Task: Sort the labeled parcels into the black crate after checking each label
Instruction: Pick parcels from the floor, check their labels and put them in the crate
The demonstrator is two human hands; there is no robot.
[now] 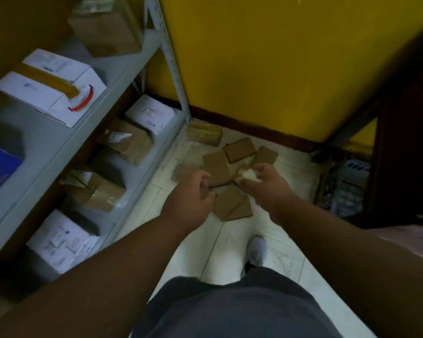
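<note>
Above floor tiles (230,242), both hands reaching toward scattered brown parcels (216,170): left hand (193,191) loosely curled, empty; right hand (266,184) spread, apparently empty, likely for pickup; black crate (347,186) near right.

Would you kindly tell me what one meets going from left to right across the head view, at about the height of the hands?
Shelf rack → taped brown box on its lower shelf → left hand → flat brown parcels on the floor → right hand → black crate under the dark table.
</note>
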